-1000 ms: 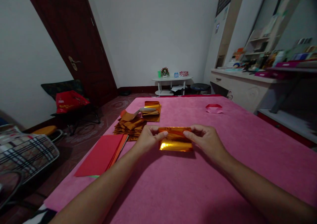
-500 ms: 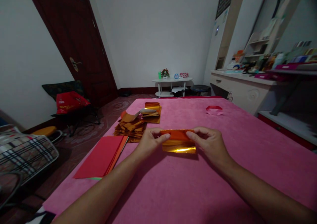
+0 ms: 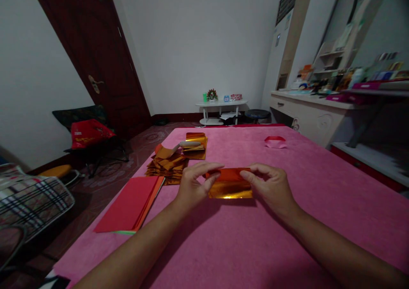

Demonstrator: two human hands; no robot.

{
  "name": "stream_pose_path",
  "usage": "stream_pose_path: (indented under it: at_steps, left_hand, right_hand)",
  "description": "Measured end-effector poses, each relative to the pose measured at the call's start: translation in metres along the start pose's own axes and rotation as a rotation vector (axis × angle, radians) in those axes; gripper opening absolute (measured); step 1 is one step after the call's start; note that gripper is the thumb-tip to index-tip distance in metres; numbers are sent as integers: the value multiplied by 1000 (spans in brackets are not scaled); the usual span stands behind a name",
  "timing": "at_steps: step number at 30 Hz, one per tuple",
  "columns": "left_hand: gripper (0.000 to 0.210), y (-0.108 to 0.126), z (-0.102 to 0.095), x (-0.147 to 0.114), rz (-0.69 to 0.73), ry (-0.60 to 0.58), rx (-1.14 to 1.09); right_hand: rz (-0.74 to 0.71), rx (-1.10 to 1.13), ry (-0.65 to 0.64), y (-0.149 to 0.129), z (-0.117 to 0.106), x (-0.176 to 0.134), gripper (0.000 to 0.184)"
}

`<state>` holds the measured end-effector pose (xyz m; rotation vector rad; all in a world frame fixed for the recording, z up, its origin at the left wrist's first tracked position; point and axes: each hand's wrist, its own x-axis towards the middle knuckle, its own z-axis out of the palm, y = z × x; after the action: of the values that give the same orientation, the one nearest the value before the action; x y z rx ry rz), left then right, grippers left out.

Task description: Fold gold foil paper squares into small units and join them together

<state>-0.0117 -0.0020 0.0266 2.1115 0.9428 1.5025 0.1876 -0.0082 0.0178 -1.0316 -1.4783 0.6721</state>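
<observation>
A small sheet of shiny gold foil paper (image 3: 230, 188) is held up in front of me above the pink cloth, its upper part darker orange. My right hand (image 3: 271, 186) pinches its right edge, thumb in front and fingers behind. At the left edge, my left hand (image 3: 198, 182) has its thumb on the sheet and its index finger raised over the top; its other fingers are partly hidden. Left of that hand lies a pile of folded gold foil pieces (image 3: 168, 168). Behind it sits a gold foil stack (image 3: 195, 152) with a pale-handled tool (image 3: 189, 144) across it.
Red and orange paper sheets (image 3: 131, 203) lie along the left side of the pink-covered table (image 3: 306, 221). A pink-and-red paper ring (image 3: 275, 142) stands at the far right. Beyond are a low white table (image 3: 220, 104), a round stool (image 3: 257, 114) and a red bag (image 3: 91, 133) on a chair.
My left index finger has lifted and stretched out above the foil's top edge. My right hand keeps its pinch, and the foil sheet stays in nearly the same place.
</observation>
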Motion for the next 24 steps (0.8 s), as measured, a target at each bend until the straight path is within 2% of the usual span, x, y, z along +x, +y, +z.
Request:
stream_pose_path:
  at_steps: [2, 5, 14, 19, 24]
  left_hand:
    - [18, 0, 0, -1, 68, -34, 11]
    - [16, 0, 1, -1, 67, -44, 17]
    - [3, 3, 3, 0, -137, -87, -4]
    - [10, 1, 4, 0, -186, -142, -35]
    - [11, 0, 5, -1, -237, -113, -75]
  right_hand:
    - [21, 14, -9, 0, 0, 0, 19]
    - [37, 32, -27, 1, 1, 0, 19]
    - [45, 40, -57, -1, 2, -1, 18]
    - [52, 44, -69, 0, 2, -1, 18]
    - [43, 32, -88, 2, 2, -2, 17]
